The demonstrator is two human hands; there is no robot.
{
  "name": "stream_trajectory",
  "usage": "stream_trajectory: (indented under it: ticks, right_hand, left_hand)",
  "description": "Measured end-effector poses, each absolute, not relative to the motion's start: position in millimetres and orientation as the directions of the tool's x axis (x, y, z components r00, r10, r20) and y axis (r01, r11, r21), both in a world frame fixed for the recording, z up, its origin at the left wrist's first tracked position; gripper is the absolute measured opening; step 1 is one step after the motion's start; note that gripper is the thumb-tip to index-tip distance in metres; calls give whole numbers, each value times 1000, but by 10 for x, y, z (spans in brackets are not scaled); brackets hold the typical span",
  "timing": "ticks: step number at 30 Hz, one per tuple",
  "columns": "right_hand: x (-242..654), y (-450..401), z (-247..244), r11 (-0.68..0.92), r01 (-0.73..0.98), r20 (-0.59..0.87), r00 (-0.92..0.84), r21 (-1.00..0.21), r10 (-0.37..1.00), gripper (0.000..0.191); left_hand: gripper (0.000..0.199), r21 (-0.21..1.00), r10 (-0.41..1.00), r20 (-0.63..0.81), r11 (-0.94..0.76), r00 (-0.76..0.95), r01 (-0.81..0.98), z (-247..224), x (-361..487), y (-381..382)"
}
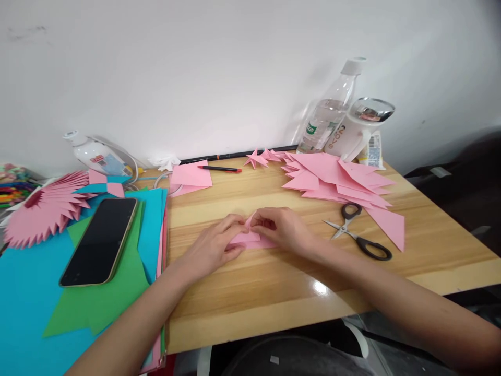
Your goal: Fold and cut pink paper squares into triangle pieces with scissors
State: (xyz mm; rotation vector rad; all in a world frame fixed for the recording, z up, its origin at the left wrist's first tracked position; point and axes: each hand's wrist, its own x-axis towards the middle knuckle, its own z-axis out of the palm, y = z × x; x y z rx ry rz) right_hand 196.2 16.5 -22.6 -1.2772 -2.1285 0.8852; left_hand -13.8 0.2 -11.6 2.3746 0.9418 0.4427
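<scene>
The small pink paper (246, 238) lies on the table (219, 313) straight in front of me, between my two hands, and I judge its folding to be partway along; a narrower layer lies over a wider flat one, and a tip stands raised at the far side, so some folds look made while that tip is not yet laid flat; my right hand (287, 227) has finger and thumb closed on the raised part; my left hand (215, 243) lies over the left end, fingers on top and thumb by the near edge, though I cannot tell whether it pinches or only presses; how many creases the paper has is hidden by my fingers; of what looks done, there is a heap of pointed pink pieces (321, 175) at the back right, a pink star (256, 159) near the wall, and a pleated pink fan (50, 209) far to my left; of what seems left, flat pink sheets (191, 177) lie at the back with a pen (223, 168) resting partly on them, and a pink triangle (391, 227) lies beside the scissors (343, 230), which rest with blades apart, well away from my hands.
</scene>
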Motion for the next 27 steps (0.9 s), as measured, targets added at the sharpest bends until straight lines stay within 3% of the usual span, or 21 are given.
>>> stream_trajectory:
  ticks: [3,7,10,13,21,27]
  right_hand:
    - [1978,127,-312,361,458,156,-426,-812,891,8]
    - [1974,118,-351,440,394,260,-431,-807,864,9]
    - [1975,131,-333,433,385,253,-435,-815,864,7]
    - [1986,144,-313,411,379,232,-435,-829,870,7]
    - [2064,189,-291,357,363,135,-514,-861,847,10]
    - [2094,225,-291,420,422,143,-549,-803,823,11]
  left_hand:
    - [27,610,698,127,-615,704,499,-139,-144,3]
    - [23,724,721,109,-529,684,443,-146,-170,36]
    - [13,812,768,70,-414,636,411,-126,-179,68]
    - [12,828,812,66,-369,580,422,-116,-175,83]
    - [28,712,717,184,-569,672,412,-137,-172,89]
    - [40,510,635,187,-715,750,478,-175,-217,66]
